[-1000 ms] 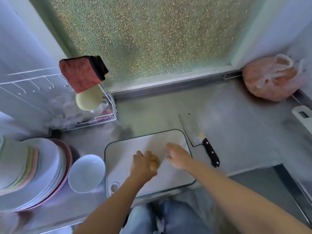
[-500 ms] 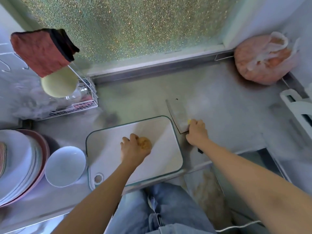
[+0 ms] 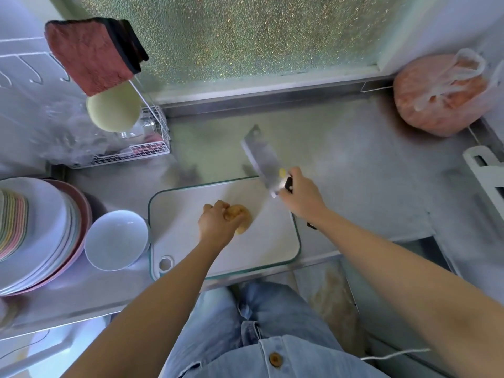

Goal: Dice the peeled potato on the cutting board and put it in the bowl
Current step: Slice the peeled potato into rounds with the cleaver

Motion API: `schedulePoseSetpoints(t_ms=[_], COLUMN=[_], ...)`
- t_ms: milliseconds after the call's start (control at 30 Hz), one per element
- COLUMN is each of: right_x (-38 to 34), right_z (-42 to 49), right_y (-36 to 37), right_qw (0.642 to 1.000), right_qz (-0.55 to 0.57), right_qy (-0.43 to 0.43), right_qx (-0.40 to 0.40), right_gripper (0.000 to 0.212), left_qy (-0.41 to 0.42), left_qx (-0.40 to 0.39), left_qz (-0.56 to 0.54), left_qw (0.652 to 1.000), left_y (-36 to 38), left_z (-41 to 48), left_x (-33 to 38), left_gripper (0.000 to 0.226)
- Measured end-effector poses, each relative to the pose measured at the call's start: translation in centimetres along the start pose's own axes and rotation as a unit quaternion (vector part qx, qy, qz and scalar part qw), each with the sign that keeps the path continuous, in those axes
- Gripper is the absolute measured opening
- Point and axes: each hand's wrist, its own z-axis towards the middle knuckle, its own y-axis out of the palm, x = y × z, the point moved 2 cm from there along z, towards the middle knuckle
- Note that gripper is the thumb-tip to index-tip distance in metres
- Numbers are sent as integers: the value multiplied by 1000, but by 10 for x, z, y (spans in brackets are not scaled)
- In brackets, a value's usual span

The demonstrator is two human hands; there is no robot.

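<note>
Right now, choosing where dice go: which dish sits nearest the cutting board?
The white bowl, beside the cutting board; the stacked plates lie farther left.

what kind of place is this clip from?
Probably a small home kitchen: steel counter, stacked plates beside a bowl, and a cutting board with a potato under the left hand, cleaver in the right hand.

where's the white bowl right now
In the head view the bowl sits on the counter at left, between the plate stack and the cutting board.
</note>
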Motion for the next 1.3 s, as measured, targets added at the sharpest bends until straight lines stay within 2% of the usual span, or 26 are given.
schedulePoseSetpoints(t_ms=[67,200,333,467,567,767,967,1300], right_x=[-17,-30,-38,-38,-35,-47,-54,-47], right_z=[-10,-32,-49,-53,-52,-45,-53,-67], right_y=[10,30,42,57,67,51,42,42], right_qw=[999,984,970,954,953,969,953,944], right_qz=[-19,-130,-193,-230,-211,-156,-206,-235], right_qy=[-35,-121,-138,-151,-148,-147,-153,-165], right_qx=[-12,-20,-49,-118,-158,-123,-158,-164], right_gripper=[28,21,20,23,24,26,26,31], left_qy=[-5,-10,-13,-28,-36,-61,-80,-82], left_qx=[12,27,23,22,32,54,47,41], left_qz=[0,44,76,61,12,-76,-91,-120], left_qw=[1000,999,997,998,999,994,992,989], left_y=[-3,-14,-18,-14,-10,-6,-6,-4], left_z=[-1,2,2,-2,-4,-3,4,9], left_x=[0,-1,-10,-18,-24,-35,-36,-40], left_gripper=[50,50,46,46,52,50,47,48])
